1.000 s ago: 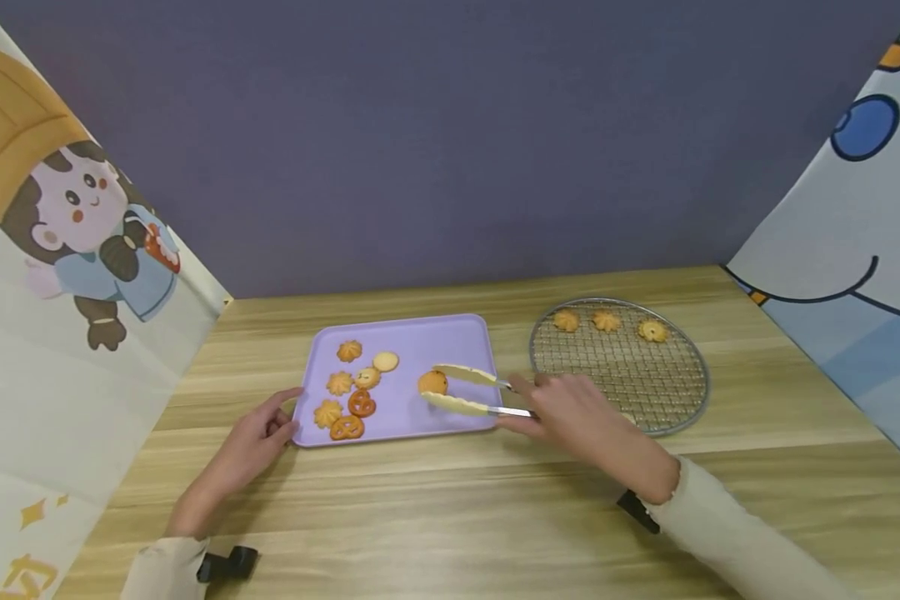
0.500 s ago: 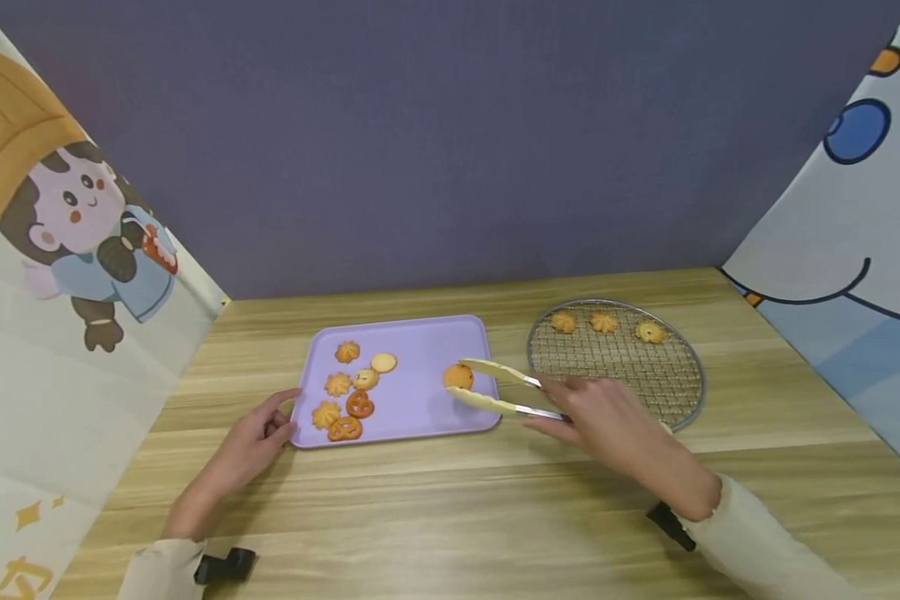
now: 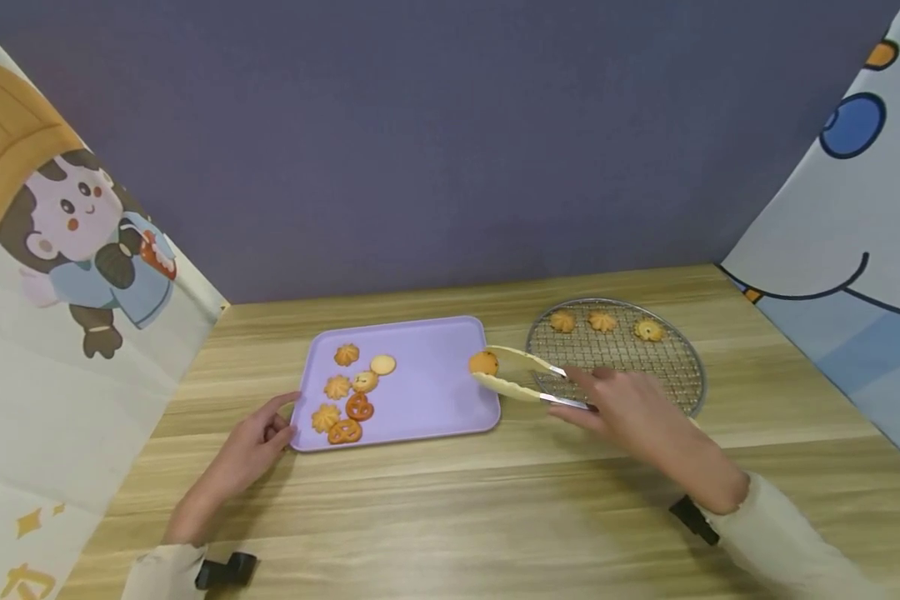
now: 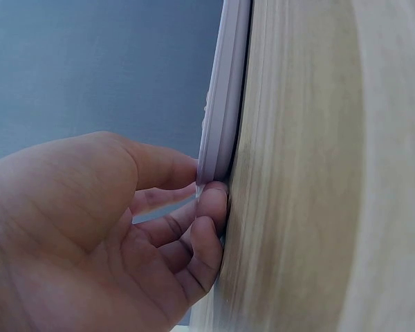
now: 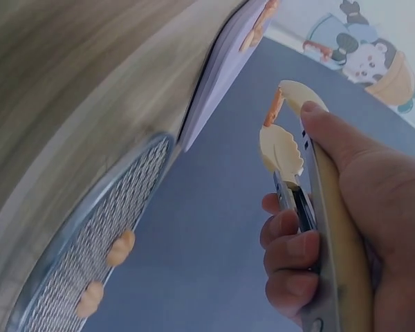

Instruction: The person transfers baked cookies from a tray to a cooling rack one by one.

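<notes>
Moved to right: tongs and round cookie. Right hand clamps tongs, left hand pinches tray; light, even squeeze seems best.

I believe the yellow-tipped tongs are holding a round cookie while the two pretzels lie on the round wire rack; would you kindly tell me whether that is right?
Not quite: the two pretzels lie on the purple tray, not on the round wire rack, as the head view shows. The yellow-tipped tongs are indeed holding a round cookie.
</notes>
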`<state>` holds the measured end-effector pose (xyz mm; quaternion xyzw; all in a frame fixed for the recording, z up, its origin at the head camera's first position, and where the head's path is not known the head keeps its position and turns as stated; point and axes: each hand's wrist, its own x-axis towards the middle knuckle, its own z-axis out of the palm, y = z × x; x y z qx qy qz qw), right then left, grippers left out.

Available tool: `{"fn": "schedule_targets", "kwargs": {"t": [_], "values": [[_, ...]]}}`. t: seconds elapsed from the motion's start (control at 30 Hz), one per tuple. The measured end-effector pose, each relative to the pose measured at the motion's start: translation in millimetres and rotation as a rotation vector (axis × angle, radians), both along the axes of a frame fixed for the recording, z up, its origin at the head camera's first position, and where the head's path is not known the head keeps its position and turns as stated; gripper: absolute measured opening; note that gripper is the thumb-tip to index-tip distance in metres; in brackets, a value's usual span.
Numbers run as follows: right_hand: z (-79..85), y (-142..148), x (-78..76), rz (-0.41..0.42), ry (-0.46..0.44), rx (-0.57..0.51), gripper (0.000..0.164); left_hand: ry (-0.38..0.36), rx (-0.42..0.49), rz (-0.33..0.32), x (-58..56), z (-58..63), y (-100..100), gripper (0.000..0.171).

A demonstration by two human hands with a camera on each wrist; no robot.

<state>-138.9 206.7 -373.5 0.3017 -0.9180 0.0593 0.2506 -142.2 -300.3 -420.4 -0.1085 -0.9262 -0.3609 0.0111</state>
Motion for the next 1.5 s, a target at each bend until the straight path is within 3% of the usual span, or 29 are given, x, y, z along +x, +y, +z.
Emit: {"fn": "schedule_targets", "kwargs": {"t": [0.23, 0.53, 0.77, 1.0, 1.5], "values": [[1.4, 18.4, -3.3, -0.062, -0.036, -0.007, 0.052, -0.014, 0.009, 0.003, 1.1, -1.1, 1.7, 0.046], [-10.3, 39.8, -8.6, -0.195, -0.228, -0.058, 0.061, -0.020, -0.004, 0.013, 1.7, 1.6, 1.2, 0.046], [-25.1, 57.2, -13.0, -0.248, -0.243, -0.058, 0.063, -0.022, -0.007, 0.006, 1.4, 1.4, 0.8, 0.046], [-27.3, 62.2, -14.7, -0.306, -0.297, -0.078, 0.066, -0.010, -0.003, -0.003, 0.5, 0.8, 0.5, 0.046], [-32.8, 64.9, -16.4, -0.330, -0.321, -0.084, 0.073, -0.015, -0.008, -0.008, -0.1, 1.5, 0.7, 0.046]]}}
